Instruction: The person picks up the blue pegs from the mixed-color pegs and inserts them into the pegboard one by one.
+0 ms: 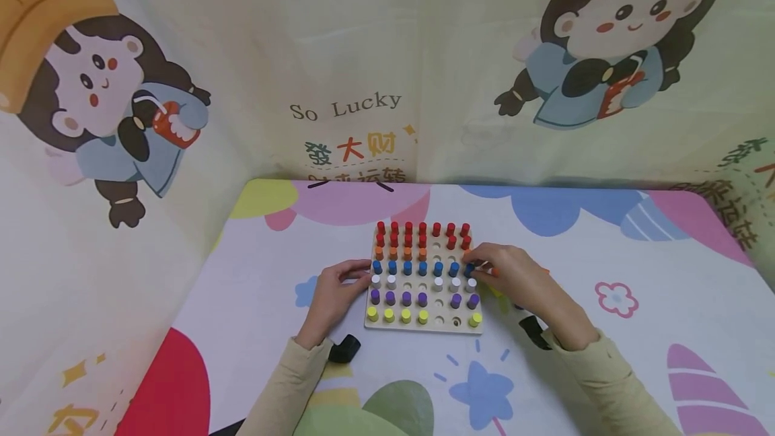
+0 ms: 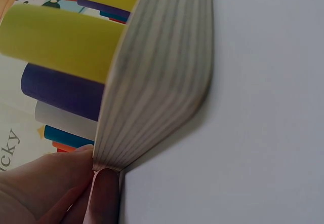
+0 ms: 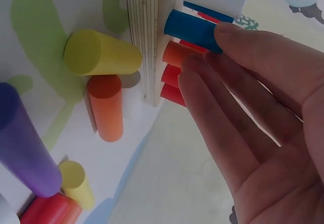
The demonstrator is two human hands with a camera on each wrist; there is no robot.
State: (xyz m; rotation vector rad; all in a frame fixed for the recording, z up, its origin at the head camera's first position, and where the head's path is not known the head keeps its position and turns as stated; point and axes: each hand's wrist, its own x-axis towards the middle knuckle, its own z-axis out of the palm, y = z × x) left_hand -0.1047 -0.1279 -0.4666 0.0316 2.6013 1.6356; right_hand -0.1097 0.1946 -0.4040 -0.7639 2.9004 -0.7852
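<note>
A wooden pegboard (image 1: 424,328) lies on the table, with rows of red, orange, blue, white, purple and yellow pegs standing in it; bare holes show among them. My left hand (image 1: 335,298) grips the board's left edge, thumb on top and a finger against the layered side (image 2: 162,57) in the left wrist view. At the right end of the blue row, my right hand (image 1: 517,274) pinches a blue peg (image 3: 187,29) between thumb and fingers. Beside it, an orange peg (image 3: 174,54) is partly hidden by the fingertips. The blue peg's lower end is at the board.
Right of the board, loose pegs lie on the table: a yellow peg (image 3: 101,52), an orange peg (image 3: 105,107), a purple peg (image 3: 25,138) and a red peg (image 3: 45,211). My right hand mostly hides them in the head view. A printed cloth wall (image 1: 424,86) stands behind the table.
</note>
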